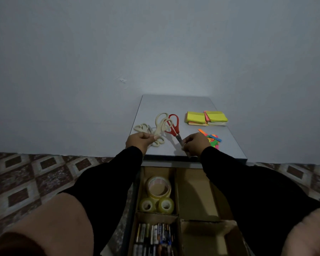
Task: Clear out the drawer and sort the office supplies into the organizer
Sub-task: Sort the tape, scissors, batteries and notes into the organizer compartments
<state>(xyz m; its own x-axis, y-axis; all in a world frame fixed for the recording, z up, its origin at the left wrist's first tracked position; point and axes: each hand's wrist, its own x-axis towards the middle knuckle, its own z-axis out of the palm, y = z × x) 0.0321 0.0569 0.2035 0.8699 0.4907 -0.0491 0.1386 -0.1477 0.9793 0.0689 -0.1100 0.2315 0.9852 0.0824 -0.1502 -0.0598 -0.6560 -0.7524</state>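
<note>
Several cream-handled scissors (160,124) lie in a pile on the grey cabinet top (174,106). My left hand (139,141) grips the blades of the cream scissors. Red-handled scissors (173,124) lie beside them, and my right hand (195,144) pinches their blade tip. Below, the open drawer holds a cardboard organizer (194,191): three tape rolls (158,187) fill the far left compartment, several batteries (155,235) the near left one. The right compartments look bare.
Yellow sticky-note pads (206,117) lie at the back right of the cabinet top. A heap of bright coloured strips (213,138) lies just right of my right hand. Patterned floor tiles (35,174) spread on both sides; a plain wall (155,43) rises behind.
</note>
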